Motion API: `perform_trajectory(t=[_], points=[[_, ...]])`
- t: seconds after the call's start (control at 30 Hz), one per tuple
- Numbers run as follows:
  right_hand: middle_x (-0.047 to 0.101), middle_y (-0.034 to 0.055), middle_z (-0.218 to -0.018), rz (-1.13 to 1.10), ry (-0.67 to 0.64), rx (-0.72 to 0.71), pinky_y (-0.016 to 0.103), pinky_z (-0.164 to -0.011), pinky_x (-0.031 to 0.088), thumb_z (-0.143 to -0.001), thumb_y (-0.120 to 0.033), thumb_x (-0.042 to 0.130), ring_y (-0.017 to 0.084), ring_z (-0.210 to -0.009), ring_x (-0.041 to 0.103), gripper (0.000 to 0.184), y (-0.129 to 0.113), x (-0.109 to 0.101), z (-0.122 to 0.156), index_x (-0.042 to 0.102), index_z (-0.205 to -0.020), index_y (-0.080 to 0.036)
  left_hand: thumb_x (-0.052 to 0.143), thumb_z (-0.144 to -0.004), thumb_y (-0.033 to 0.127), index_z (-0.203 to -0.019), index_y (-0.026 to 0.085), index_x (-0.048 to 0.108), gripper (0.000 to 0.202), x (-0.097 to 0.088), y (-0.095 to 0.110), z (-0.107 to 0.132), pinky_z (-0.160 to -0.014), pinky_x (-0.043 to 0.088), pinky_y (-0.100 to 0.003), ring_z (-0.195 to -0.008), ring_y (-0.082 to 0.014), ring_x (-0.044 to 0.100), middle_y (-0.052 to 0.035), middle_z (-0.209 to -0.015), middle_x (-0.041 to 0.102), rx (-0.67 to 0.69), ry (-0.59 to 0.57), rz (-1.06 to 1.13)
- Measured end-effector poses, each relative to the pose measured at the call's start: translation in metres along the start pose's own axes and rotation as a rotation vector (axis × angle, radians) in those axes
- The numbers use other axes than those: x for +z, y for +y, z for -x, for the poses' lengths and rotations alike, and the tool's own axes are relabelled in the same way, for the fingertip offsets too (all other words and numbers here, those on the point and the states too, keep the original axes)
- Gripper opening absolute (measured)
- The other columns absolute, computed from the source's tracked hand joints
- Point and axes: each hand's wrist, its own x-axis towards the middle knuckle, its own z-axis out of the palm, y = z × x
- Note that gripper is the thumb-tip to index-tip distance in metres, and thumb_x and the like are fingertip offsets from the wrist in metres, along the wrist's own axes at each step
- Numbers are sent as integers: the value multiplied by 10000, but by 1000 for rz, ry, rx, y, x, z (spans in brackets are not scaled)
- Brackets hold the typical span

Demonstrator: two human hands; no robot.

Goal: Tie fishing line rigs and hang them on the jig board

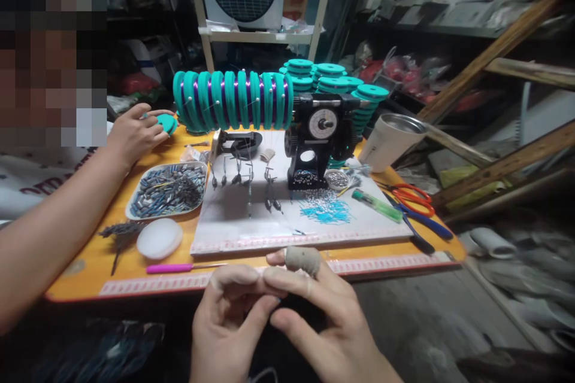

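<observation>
My left hand [229, 326] and my right hand [326, 323] meet just below the front edge of the orange table [90, 263]. Both are closed in a pinch, fingertips touching each other. Whatever they hold is too small to make out. A grey wrap covers one fingertip of my right hand. Just beyond them lie a pink-handled needle tool [173, 267] and a white work mat [251, 221] with several small hooked weights [242, 179] and a scatter of blue bits [324, 208].
A co-worker's arm comes in from the left, the hand [135, 131] on a teal spool. A row of teal spools [231, 99], a black winding machine [317, 140], a tray of small parts [168, 190], a white lid, a green lighter, orange scissors [413, 197], blue pliers and a white cup [390, 140] crowd the table.
</observation>
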Motion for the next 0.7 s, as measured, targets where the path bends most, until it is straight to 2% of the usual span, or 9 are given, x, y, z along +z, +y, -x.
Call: perform_trajectory(t=[0.2,0.3,0.43,0.63,0.7], points=[[701,29,-1030,-154,73,67,121,-879,569,-836,-110,714,77,-982,683,234,5,11,-5,769,-1027,-233,855,-673,390,-916,194,562,428,3,-1,1,-742,586,-54,-762,-44,727,34,-815,712,-93,96,28],[710,27,-999,-187,83,76,126,-874,578,-822,-91,721,78,-948,695,236,4,12,-6,773,-1007,-229,829,-709,393,-928,190,554,406,4,-1,2,-731,579,-57,-745,-43,716,25,-807,700,-95,72,-12],[722,34,-964,-223,104,89,134,-844,594,-806,-86,734,91,-915,709,220,3,12,-8,781,-976,-218,789,-759,378,-936,171,561,355,-2,-6,0,-719,600,-109,-748,-86,732,-13,-805,710,-53,13,-87],[732,32,-928,-278,102,137,142,-814,603,-809,-98,737,98,-877,715,181,4,11,-9,790,-922,-228,795,-752,379,-918,165,574,350,-3,-8,-2,-697,607,-139,-732,-114,743,-19,-766,723,-20,10,-115],[733,31,-941,-288,114,141,156,-821,604,-809,-138,758,106,-900,714,188,5,10,-7,782,-962,-243,790,-761,364,-930,168,565,342,-2,-7,-3,-694,609,-145,-722,-115,743,-19,-760,728,-16,8,-109]])
